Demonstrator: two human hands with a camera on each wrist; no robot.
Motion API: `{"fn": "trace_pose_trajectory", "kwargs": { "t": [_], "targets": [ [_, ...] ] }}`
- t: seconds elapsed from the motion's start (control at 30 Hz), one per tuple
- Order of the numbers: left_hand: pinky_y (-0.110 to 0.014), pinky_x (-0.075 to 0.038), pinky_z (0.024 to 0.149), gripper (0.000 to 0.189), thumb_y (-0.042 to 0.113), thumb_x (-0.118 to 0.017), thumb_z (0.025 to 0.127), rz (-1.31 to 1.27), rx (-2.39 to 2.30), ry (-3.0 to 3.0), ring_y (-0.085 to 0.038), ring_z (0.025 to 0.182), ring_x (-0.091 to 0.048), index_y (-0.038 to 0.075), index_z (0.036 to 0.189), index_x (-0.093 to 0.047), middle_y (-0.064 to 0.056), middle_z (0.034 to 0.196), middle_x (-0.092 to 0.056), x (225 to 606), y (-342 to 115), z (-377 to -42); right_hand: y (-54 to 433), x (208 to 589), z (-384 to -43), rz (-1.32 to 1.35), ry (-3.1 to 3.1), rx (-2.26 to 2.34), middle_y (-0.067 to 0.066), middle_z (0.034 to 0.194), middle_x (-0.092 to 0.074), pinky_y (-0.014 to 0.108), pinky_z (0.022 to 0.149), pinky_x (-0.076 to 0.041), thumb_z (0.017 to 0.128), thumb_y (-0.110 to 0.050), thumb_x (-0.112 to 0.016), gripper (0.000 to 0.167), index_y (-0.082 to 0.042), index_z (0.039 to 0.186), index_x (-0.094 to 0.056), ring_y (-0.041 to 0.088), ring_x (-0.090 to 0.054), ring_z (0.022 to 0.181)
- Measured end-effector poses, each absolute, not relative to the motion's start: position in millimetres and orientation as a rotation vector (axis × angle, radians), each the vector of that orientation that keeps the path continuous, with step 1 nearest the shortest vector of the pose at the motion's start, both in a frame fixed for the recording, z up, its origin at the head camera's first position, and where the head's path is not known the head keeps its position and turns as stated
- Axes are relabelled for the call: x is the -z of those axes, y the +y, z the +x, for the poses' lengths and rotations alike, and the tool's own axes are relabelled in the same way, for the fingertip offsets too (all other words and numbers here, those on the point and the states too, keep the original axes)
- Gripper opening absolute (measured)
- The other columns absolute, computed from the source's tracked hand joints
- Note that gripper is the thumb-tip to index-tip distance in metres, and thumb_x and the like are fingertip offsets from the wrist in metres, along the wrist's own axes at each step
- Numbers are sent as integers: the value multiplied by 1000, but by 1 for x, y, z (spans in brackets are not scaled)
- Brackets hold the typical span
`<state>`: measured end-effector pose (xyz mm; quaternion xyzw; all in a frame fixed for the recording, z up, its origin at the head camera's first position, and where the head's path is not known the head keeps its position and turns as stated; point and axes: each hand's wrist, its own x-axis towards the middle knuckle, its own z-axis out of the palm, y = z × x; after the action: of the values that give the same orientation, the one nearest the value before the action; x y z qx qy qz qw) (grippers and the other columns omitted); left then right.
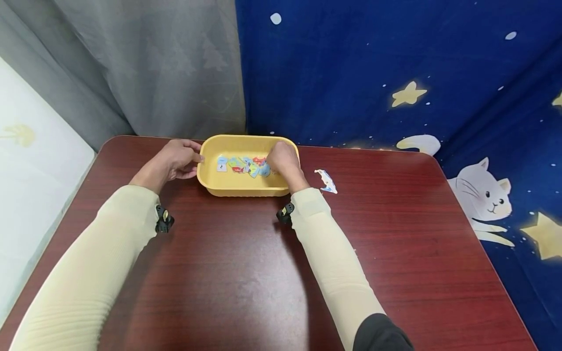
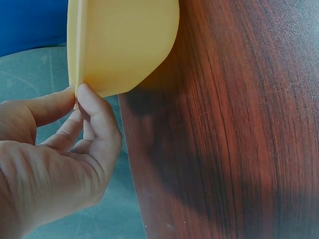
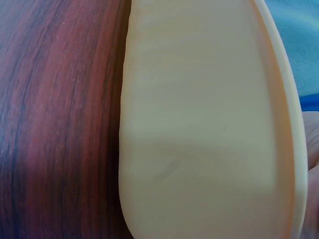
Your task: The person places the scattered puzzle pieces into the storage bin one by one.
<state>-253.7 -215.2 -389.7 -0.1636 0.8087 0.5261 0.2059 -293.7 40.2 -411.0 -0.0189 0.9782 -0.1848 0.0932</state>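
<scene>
A yellow plastic basin (image 1: 243,192) stands near the table's far edge. My left hand (image 1: 175,158) pinches its left rim between thumb and forefinger, as the left wrist view shows at the basin's end wall (image 2: 124,40). My right hand (image 1: 283,158) reaches over the right end and down inside. Its fingertips are hidden, so whether they hold anything does not show. Small flat colourful cut-outs (image 1: 252,166) lie in a loose pile on the basin floor, left of that hand. In the right wrist view, the basin's outer wall (image 3: 199,99) covers most of the frame.
On the dark red wooden table (image 1: 417,243), a white-and-blue cut-out piece (image 1: 326,181) lies right of the basin. Behind the table hang a grey curtain (image 1: 175,63) and a blue curtain (image 1: 333,73) with stars and a cat.
</scene>
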Motion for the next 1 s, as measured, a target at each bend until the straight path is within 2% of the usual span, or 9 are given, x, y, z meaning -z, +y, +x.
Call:
{"fn": "trace_pose_trajectory", "kwargs": {
  "t": [0.23, 0.33, 0.47, 0.6, 0.73, 0.9, 1.0],
  "targets": [
    [-31, -58, 68, 41, 12, -57, 97, -459, -1464, 2253, -13, 63, -57, 7, 136, -46, -8, 95, -52, 389, -213, -254, 42, 409, -293, -23, 2867, 548, 4, 66, -59, 20, 40, -35, 86, -7, -58, 19, -9, 68, -64, 16, -49, 52],
    [-31, -58, 68, 41, 12, -57, 97, -460, -1464, 2251, -13, 63, -57, 7, 136, -46, -8, 96, -52, 388, -212, -254, 44, 405, -293, -11, 2863, 546, 4, 66, -57, 21, 42, -35, 86, -7, -58, 18, -9, 68, -63, 16, -49, 54],
    [-30, -58, 66, 42, 11, -58, 96, -459, -1469, 2247, -12, 62, -57, 7, 136, -45, -8, 94, -53, 388, -212, -254, 49, 397, -295, 41, 2856, 622, 6, 72, -57, 23, 45, -37, 87, -7, -56, 20, -9, 67, -59, 20, -51, 63],
    [-31, -58, 68, 43, 12, -58, 97, -459, -1466, 2247, -13, 62, -57, 7, 137, -45, -8, 95, -52, 388, -213, -254, 57, 388, -297, 100, 2844, 753, 8, 73, -65, 22, 47, -41, 87, -8, -52, 23, -10, 65, -57, 24, -64, 70],
    [-31, -58, 69, 43, 12, -57, 97, -454, -1462, 2248, -13, 63, -57, 7, 138, -44, -10, 97, -51, 388, -213, -253, 69, 376, -298, 153, 2830, 887, 7, 70, -70, 21, 51, -47, 87, -9, -52, 24, -9, 65, -62, 20, -71, 67],
    [-32, -58, 70, 43, 12, -57, 97, -450, -1456, 2251, -14, 64, -57, 7, 138, -44, -11, 100, -50, 387, -213, -252, 88, 365, -299, 227, 2840, 986, 6, 67, -69, 23, 56, -53, 86, -12, -57, 20, -5, 80, -74, 14, -67, 58],
    [-32, -58, 70, 43, 12, -57, 97, -451, -1458, 2249, -14, 64, -57, 6, 138, -43, -11, 101, -49, 388, -214, -252, 100, 362, -298, 258, 2835, 1025, 8, 72, -71, 26, 61, -57, 88, -15, -58, 20, -3, 89, -74, 17, -70, 62]
  ]
}}
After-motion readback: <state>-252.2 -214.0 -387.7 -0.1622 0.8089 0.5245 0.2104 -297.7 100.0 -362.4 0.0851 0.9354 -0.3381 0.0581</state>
